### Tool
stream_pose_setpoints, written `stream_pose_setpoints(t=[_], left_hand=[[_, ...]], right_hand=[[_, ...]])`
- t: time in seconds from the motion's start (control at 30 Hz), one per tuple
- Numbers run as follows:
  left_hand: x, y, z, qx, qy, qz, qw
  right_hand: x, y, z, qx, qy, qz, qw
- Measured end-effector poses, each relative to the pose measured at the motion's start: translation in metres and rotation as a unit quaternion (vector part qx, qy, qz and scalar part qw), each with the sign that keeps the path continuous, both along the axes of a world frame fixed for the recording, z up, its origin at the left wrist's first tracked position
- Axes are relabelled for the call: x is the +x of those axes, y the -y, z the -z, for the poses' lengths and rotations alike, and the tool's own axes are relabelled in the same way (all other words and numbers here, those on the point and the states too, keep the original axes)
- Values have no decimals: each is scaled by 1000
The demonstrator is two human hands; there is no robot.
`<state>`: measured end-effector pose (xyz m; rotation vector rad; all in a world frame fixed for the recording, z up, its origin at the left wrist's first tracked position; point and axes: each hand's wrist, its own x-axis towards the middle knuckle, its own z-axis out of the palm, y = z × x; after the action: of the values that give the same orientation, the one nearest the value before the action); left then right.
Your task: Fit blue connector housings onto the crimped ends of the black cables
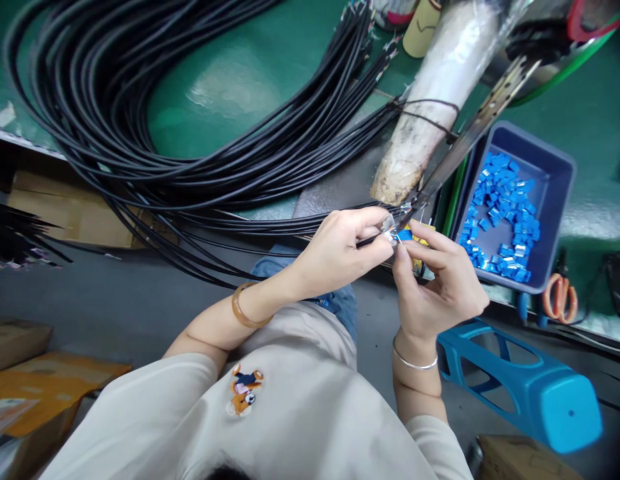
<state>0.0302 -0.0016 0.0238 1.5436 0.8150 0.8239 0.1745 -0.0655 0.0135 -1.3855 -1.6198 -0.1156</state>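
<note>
My left hand (350,243) is closed in a pinch around the end of a black cable (369,241), where pale, silvery strands stick out. Fingertips nearly meeting it, my right hand (435,277) is also closed, with a small blue piece (405,235) and a fine light wire at its thumb and forefinger. The exact grip on these is partly hidden. Just beyond the hands, a white plastic-wrapped post (435,100) and a long metal bar (473,133) slant down toward the fingers. Something yellow (418,248) shows behind my right fingers.
Bundled black cables (200,173) curve across the green bench (235,87). To the right stand a dark blue tray (555,200) of small blue pieces (505,207) and orange-handled scissors (559,299). Below are a blue plastic stool (520,387) and cardboard boxes (45,393).
</note>
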Motion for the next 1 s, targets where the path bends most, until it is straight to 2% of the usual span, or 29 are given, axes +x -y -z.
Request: stream_pose_setpoints(t=[0.13,0.33,0.77,1.0], left_hand=[[0,0,-2,2,-5,0,1000],[-2,1,2,-20,-29,12,999],[-4,-1,2,-71,5,54,996],[-3,-3,2,-48,-12,49,998]], right_hand=[[0,2,-2,-3,17,2,1000],[-1,4,5,12,28,7,1000],[-1,2,2,23,27,3,999],[1,0,1,6,32,10,999]])
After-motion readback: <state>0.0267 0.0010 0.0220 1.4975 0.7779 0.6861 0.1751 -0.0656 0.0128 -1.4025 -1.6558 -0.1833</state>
